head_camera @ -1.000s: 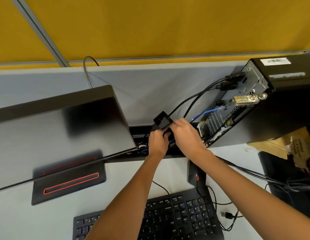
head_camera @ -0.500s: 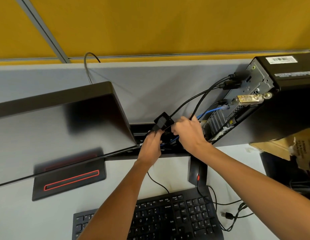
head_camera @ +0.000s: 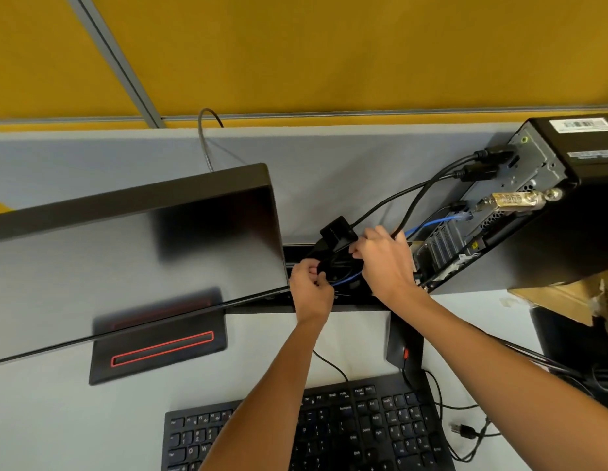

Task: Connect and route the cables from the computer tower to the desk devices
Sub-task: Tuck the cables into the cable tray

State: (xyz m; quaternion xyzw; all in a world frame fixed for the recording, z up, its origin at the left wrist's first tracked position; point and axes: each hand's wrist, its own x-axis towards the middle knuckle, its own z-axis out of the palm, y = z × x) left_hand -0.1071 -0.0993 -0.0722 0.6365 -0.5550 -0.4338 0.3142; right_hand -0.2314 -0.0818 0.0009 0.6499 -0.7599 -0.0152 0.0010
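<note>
Both hands behind monitor (head_camera: 133,253): left hand (head_camera: 311,287) fingers pinch black cable (head_camera: 329,266), right hand (head_camera: 386,260) apparently gripping adapter (head_camera: 338,231).

A yellow partition wall (head_camera: 329,45) is rising behind a grey panel (head_camera: 92,158), with a pale desk surface (head_camera: 41,419) lying below.

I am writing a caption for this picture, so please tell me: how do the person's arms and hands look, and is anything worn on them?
Both forearms are bare as far as the frame shows; no sleeves are visible. The left hand and right hand wear no gloves, and I see no watch, bracelet or ring.
</note>
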